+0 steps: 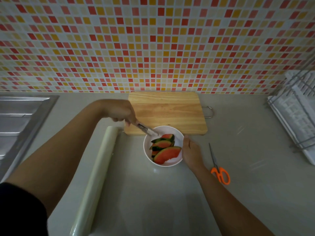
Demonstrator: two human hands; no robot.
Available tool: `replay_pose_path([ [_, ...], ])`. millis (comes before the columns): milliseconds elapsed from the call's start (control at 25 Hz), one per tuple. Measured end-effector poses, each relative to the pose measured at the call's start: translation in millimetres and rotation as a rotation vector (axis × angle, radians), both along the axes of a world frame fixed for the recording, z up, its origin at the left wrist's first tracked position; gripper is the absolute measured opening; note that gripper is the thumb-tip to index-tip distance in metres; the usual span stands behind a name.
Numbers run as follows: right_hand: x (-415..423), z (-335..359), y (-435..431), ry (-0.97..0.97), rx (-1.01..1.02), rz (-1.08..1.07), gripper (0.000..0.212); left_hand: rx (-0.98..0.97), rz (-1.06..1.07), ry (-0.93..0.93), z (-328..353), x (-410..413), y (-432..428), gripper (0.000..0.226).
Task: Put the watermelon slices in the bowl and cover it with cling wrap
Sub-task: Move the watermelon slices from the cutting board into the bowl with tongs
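A white bowl stands on the grey counter just in front of the wooden cutting board. Several watermelon slices with green rind lie inside it. My left hand grips metal tongs whose tips reach over the bowl's far left rim, holding nothing that I can see. My right hand holds the bowl's right rim. A long roll of cling wrap lies on the counter to the left of the bowl, between my arms.
Orange-handled scissors lie to the right of my right hand. A white dish rack sits at the far right, a steel sink at the far left. A tiled wall rises behind the board.
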State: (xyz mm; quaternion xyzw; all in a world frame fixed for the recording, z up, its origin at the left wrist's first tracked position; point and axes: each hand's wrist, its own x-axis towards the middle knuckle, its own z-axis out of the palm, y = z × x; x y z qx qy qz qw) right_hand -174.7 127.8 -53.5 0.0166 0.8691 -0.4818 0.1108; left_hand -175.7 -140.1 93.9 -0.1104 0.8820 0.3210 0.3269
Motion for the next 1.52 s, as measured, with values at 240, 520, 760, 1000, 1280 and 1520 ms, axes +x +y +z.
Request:
replay_pose_path([
  [240,1.3,-0.1,-0.4,-0.006,-0.002,0.001,0.048,-0.281,0.356,0.613,-33.1,-22.4,4.1,0.027],
  [520,0.4,-3.0,0.6,-0.029,0.006,0.002,0.049,-0.509,0.502,0.564,-120.4,-24.8,46.4,0.036],
  [760,0.2,-4.1,1.3,-0.008,0.019,0.012,0.047,-0.476,0.577,0.538,-129.0,-41.6,49.9,0.035],
  [1000,-0.1,-3.6,1.5,-0.002,0.007,0.011,0.049,-0.49,0.616,0.503,-126.5,-38.3,46.4,0.055],
  [1280,0.1,-1.8,1.0,0.005,0.02,0.027,0.054,-0.21,0.473,0.66,-115.3,24.0,59.8,0.036],
  [1520,5.3,10.9,-4.5,0.028,0.072,0.07,0.054,-0.191,0.489,0.576,-115.1,55.1,82.6,0.048],
])
